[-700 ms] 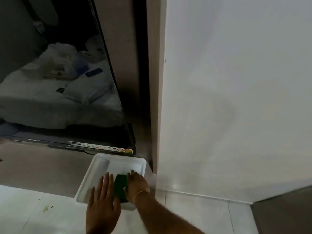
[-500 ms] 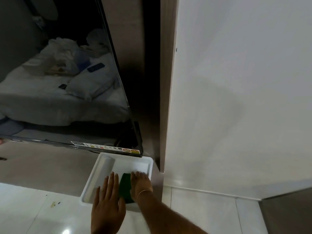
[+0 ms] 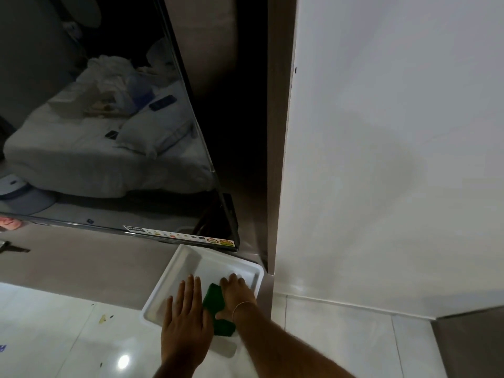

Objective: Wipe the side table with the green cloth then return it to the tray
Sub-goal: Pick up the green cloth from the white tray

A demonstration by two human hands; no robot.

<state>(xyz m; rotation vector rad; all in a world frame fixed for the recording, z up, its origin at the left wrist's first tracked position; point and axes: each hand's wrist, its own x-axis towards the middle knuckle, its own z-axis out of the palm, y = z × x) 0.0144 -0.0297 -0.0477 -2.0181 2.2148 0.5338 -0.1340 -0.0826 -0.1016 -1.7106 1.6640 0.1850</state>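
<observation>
A white tray (image 3: 188,264) rests on the brown side table (image 3: 90,266) at the bottom centre. Inside the tray lies the folded green cloth (image 3: 215,302). My left hand (image 3: 186,320) lies flat over the tray's near left part, fingers spread, just left of the cloth. My right hand (image 3: 236,297) presses palm-down on the right half of the cloth, fingers extended toward the tray's far wall. Part of the cloth is hidden under my right hand and wrist.
A dark television screen (image 3: 109,132) stands just behind the tray, its lower edge with stickers (image 3: 180,237) close to the far rim. A white wall (image 3: 395,159) and wood trim (image 3: 278,159) rise at the right. Glossy white floor tiles (image 3: 54,336) lie below.
The view has shifted, so tray and hands sit further right and lower. Both hands stay over the tray with the cloth between them.
</observation>
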